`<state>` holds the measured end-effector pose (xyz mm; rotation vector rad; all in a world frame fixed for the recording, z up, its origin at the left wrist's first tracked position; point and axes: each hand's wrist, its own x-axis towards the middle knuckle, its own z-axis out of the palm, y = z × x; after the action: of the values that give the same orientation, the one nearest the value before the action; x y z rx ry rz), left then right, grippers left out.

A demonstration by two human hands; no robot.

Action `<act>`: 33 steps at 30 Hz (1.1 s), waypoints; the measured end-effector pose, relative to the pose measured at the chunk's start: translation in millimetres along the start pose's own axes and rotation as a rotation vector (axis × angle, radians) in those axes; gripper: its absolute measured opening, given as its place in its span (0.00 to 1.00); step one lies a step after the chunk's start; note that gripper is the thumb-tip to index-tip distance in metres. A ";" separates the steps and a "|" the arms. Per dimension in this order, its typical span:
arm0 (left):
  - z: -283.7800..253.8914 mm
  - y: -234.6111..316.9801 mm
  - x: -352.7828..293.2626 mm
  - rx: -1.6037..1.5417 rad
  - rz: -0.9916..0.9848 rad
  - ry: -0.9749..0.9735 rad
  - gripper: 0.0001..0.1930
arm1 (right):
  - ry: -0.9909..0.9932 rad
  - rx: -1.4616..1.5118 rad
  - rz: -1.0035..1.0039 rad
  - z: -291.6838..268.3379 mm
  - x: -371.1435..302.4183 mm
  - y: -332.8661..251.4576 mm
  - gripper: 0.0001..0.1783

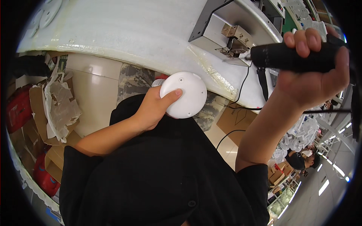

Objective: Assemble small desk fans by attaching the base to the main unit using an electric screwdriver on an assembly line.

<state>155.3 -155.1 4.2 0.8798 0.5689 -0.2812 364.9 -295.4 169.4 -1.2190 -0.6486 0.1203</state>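
Note:
My left hand [152, 107] grips a round white plastic cover [190, 96] over my lap, just off the table's near edge. My thumb lies flat on its face, where a few small screw holes show; the fingers are mostly hidden beneath. Raised at the right, my right hand [313, 81] is wrapped round a black electric screwdriver [275, 56]. Its tip points left, toward the brass-coloured metal outlet of a grey box that looks like a screw feeder [215, 32]. Whether tip and outlet touch, I cannot tell.
A white-covered table [124, 28] spans the far side, with white plastic parts [47, 15] at its far left. Black cables hang near my right forearm. Cardboard boxes [39, 109] and red items stand at left. Clear plastic parts [298, 135] and another person [301, 160] are at right.

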 end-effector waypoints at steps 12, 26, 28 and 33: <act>6.2 2.0 0.9 -0.040 -0.002 0.009 0.18 | 0.014 0.036 -0.056 13.7 -85.6 -5.0 0.26; 10.7 -0.5 -2.2 -0.046 0.011 0.014 0.19 | -0.070 -0.086 -0.070 25.0 -104.2 9.9 0.25; 13.4 0.1 -2.5 -0.072 0.005 0.010 0.19 | -0.080 -0.095 -0.075 26.5 -103.9 10.6 0.25; 16.9 0.2 -3.0 -0.142 -0.007 -0.010 0.19 | -0.103 -0.118 -0.092 28.2 -105.4 13.0 0.25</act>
<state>158.9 -168.3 14.5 0.7394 0.5759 -0.2485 267.6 -311.6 121.2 -1.3004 -0.8095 0.0683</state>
